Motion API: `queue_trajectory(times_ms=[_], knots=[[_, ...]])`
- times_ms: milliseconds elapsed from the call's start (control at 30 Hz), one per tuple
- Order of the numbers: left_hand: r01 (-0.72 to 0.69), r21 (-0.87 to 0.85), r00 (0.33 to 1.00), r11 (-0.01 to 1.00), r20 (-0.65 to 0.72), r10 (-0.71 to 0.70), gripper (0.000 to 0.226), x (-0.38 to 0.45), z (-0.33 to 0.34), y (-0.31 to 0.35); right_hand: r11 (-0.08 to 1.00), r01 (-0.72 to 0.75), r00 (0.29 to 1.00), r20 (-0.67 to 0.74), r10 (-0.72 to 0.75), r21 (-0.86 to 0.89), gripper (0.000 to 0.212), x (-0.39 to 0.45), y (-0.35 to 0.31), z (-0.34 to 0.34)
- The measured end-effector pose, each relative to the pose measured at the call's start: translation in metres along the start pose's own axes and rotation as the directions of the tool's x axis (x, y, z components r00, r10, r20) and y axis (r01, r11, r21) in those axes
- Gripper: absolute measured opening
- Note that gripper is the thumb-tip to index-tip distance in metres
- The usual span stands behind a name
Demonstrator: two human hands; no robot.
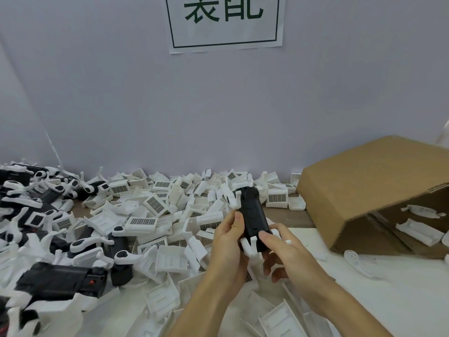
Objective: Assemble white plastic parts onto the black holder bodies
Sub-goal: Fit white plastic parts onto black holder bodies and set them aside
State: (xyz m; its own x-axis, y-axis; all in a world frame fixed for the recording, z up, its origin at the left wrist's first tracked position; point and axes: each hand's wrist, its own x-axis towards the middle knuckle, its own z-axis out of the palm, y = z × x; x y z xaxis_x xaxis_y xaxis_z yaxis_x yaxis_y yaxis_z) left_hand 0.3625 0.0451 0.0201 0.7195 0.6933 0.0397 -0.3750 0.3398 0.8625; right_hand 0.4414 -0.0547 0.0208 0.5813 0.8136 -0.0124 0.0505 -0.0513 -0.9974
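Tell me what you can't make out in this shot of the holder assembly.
All in the head view:
- Black holder body: its lower end is covered by the left hand and right hand, so whether the white clip is seated is unclear.
- Wall sign: top cut off by the frame edge.
- Cardboard box: right side cropped, interior mostly shadowed.

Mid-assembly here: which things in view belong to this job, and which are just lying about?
In the job:
- black holder body, held by left hand and right hand
- white clip at its near end
- pile of loose white parts
- finished black-and-white units

Lying about:
- cardboard box
- paper sign on the wall
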Motion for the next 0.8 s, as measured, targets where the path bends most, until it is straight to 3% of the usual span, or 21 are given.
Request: queue_trajectory(times_ms=[800], knots=[[-0.026, 0.029, 1.000, 0.999, -0.017, 0.026, 0.035, 0.0022, -0.0024, -0.0024, 0.998, -0.007, 1.000, 0.003, 0.007, -0.068, 0.022, 0.0015, 0.0053, -0.0010]])
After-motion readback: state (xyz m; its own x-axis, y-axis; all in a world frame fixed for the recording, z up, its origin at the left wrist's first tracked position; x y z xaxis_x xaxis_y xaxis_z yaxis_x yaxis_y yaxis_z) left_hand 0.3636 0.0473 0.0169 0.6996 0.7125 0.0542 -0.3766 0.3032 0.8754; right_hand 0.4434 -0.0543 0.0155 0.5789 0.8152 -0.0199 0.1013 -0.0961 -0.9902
